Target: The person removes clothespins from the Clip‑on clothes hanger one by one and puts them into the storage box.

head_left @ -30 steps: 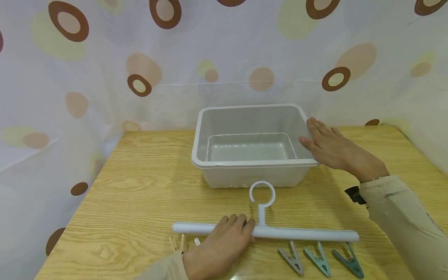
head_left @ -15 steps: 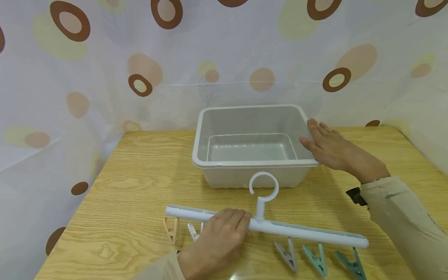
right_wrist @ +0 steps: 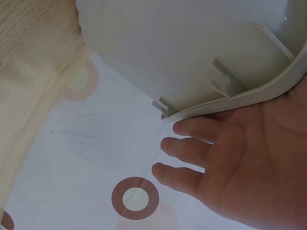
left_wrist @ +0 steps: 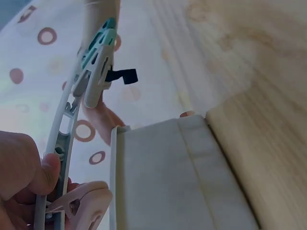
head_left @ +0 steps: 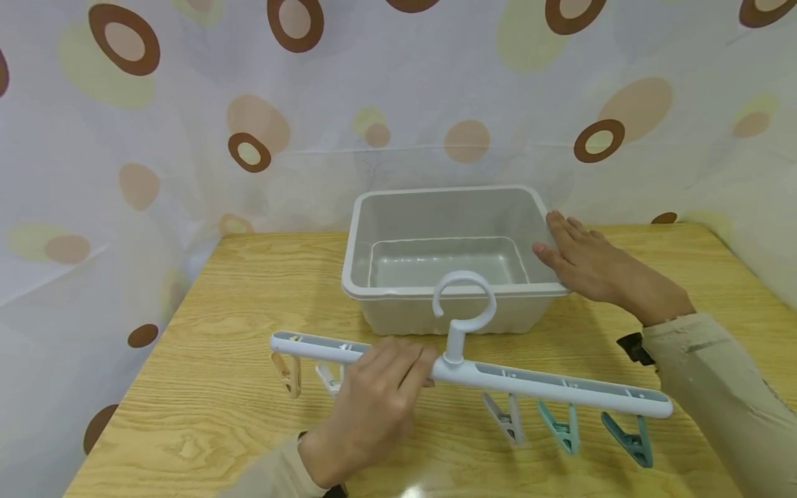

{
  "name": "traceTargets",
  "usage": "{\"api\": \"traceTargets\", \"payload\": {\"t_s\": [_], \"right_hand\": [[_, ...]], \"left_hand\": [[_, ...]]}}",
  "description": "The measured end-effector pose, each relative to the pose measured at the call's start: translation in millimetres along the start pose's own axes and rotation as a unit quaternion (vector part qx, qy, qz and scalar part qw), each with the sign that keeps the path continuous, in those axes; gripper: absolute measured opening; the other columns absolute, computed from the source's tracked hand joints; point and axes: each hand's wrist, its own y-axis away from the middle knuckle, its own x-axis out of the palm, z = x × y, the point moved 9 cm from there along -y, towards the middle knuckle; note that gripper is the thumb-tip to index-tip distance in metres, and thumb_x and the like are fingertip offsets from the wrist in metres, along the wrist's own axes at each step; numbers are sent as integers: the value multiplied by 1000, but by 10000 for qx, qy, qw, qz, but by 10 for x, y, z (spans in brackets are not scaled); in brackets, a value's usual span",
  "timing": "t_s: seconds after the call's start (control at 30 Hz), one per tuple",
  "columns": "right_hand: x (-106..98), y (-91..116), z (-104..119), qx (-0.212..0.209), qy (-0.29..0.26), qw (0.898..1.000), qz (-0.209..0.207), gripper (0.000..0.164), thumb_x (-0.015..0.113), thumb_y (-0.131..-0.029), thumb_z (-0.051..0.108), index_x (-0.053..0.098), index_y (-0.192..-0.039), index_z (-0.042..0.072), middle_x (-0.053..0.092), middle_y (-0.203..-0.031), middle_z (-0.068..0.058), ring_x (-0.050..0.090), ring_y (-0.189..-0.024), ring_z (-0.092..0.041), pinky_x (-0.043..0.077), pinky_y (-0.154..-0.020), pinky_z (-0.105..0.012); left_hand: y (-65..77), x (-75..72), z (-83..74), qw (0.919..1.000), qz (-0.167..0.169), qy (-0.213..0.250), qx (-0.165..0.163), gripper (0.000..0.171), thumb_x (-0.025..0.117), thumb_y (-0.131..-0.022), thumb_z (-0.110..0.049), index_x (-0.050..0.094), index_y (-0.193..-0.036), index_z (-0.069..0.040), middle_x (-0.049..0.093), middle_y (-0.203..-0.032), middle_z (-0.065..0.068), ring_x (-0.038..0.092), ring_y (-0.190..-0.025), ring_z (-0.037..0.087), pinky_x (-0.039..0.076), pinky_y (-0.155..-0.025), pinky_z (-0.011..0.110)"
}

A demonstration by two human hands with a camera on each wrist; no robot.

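Note:
My left hand (head_left: 380,401) grips the bar of a pale grey-blue clip hanger (head_left: 548,391), just left of its round hook. In the left wrist view the thumb presses the bar (left_wrist: 67,139) beside a pale clip (left_wrist: 91,206). Clothes pegs hang below the bar: a peach one (head_left: 288,375) and a white one (head_left: 328,379) at left, then grey (head_left: 506,418), mint (head_left: 562,427) and dark teal (head_left: 631,439) at right. The hook overlaps the front of a light grey plastic basin (head_left: 405,311). My right hand (head_left: 585,263) rests straight-fingered against the basin's right rim, as the right wrist view also shows.
The basin stands at the back of a wood-grain table (head_left: 249,311). Right behind it hangs a white curtain (head_left: 411,104) with brown and yellow ovals, which also runs along the left and right sides.
The left hand has raised the hanger from low over the table towards the basin, and the bar has tilted, left end higher. The pegs rose with it. The right hand has stayed in place.

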Motion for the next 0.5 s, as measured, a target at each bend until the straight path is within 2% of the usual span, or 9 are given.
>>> {"api": "traceTargets", "payload": {"t_s": [0.27, 0.5], "right_hand": [[-1, -10, 0, -2, 21, 10000, -10, 77, 22, -105, 45, -6, -147, -12, -7, -155, -31, -5, -141, -50, 0, -110, -66], [20, -14, -6, -36, -11, 10000, -24, 73, 19, -106, 42, -6, -147, -13, -7, -154, -33, -5, -141, -51, -1, -110, -66]], "left_hand": [[-101, -161, 91, 9985, -539, -13, -80, 23, 48, -99, -10, 67, -96, 3, 70, -87, 8, 66, -77, 19, 55, -76, 30], [-216, -204, 177, 9977, -645, 34, -190, 24, 47, -99, -10, 66, -95, 4, 69, -85, 8, 65, -74, 19, 54, -72, 30]]}}
